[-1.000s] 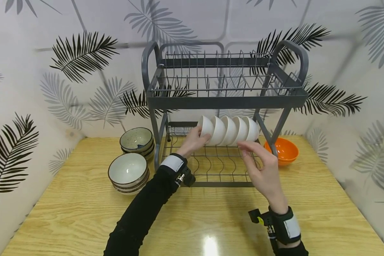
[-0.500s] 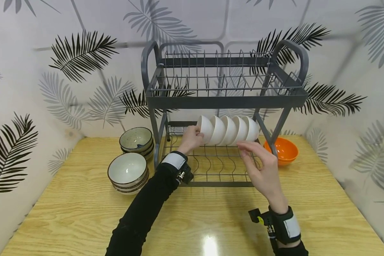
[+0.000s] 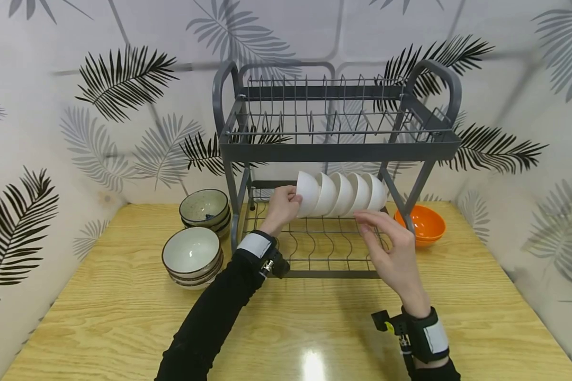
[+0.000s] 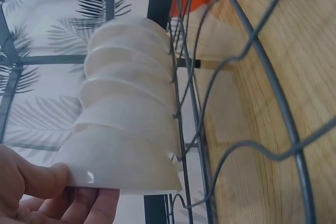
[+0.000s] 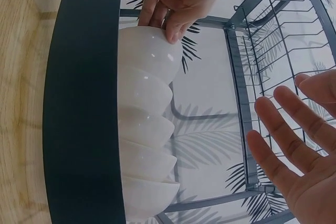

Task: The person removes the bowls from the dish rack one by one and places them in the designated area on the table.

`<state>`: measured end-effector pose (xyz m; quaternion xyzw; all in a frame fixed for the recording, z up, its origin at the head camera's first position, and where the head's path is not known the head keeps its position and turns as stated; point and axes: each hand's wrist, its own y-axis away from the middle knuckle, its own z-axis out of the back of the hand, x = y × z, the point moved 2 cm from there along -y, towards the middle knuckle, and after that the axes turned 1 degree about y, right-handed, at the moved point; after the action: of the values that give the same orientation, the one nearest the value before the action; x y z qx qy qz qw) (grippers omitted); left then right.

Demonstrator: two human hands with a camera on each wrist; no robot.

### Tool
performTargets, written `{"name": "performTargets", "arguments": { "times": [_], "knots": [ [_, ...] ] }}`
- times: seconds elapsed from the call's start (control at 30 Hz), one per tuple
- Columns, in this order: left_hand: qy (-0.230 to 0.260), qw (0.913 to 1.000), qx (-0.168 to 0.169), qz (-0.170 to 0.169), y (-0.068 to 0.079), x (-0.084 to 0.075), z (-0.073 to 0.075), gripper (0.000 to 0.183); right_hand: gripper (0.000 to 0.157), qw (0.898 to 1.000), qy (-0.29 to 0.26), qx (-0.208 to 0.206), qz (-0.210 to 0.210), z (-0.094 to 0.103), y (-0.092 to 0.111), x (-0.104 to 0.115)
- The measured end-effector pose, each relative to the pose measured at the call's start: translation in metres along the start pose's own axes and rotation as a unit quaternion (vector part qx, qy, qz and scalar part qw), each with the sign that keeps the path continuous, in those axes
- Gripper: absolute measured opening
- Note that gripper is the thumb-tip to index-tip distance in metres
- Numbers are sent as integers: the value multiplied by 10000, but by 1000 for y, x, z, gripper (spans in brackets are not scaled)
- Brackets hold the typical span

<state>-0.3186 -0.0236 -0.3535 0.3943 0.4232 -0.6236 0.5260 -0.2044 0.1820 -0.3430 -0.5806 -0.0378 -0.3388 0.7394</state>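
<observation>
The left hand [image 3: 282,209] pinches the leftmost white bowl [image 3: 307,193] at its rim; the left wrist view shows the thumb on the outer wall and the fingers at the inner side. This bowl sits on edge at the left end of a row on the lower tier [image 3: 331,274] of the dark grey dish rack [image 3: 340,152], its rim toward the left. Four more white bowls [image 3: 343,194] follow to the right, each tilted the same way and partly fitted into the next.

The right hand [image 3: 393,254] is near the right end of the row, on the near side of it. Its fingers are straight and spread, as the right wrist view shows, and it holds nothing.

The rack stands on a wooden table [image 3: 100,307], with its wire upper tier [image 3: 267,121] above the bowls. On the left of the rack are two stacks: brown-rimmed bowls [image 3: 190,254] nearer, and speckled bowls [image 3: 203,207] just beyond them. On the right, orange bowls [image 3: 428,223] are stacked, partly behind a leg of the rack. A wall [image 3: 286,32] with leaf patterns rises at the far side.
</observation>
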Motion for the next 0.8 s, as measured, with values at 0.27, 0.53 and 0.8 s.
{"name": "performTargets", "arguments": {
  "times": [0.27,0.53,0.8],
  "knots": [
    [165,9982,-494,-289,11,-3,3,30,31,10000,57,4,19,0,0,-1],
    [181,9924,-895,-822,25,-4,8,27,31,10000,41,43,-25,1,0,-2],
    [282,9873,-972,-1229,49,-6,12,26,30,10000,43,42,-52,2,1,-1]
  ]
}}
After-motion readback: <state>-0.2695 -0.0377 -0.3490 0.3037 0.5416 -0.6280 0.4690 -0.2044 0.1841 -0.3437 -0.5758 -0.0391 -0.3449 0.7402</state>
